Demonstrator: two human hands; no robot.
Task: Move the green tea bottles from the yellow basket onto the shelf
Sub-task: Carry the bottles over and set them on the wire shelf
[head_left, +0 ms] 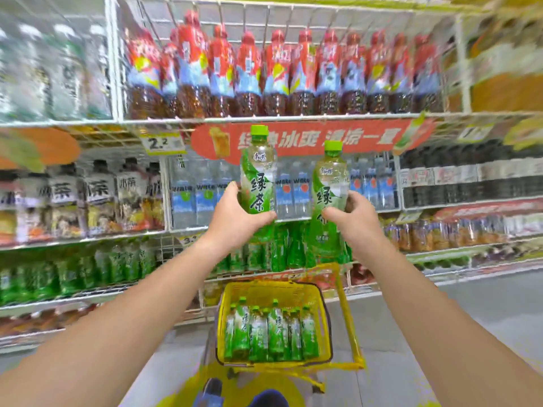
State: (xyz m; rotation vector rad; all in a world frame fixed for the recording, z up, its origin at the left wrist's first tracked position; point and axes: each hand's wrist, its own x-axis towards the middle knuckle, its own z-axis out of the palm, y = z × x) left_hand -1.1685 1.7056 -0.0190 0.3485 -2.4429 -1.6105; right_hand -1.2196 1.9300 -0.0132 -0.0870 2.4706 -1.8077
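My left hand grips a green tea bottle upright, with its green cap near the red shelf banner. A second green tea bottle is held slightly tilted in my right hand. Both bottles are raised in front of the water shelf, above the row of green tea bottles on the shelf. Below, the yellow basket sits on a cart and holds several green tea bottles lying side by side.
White wire shelves fill the view: red-capped tea bottles on top, water bottles in the middle, dark drinks at right, more green bottles lower left. The grey floor lies to the right of the cart.
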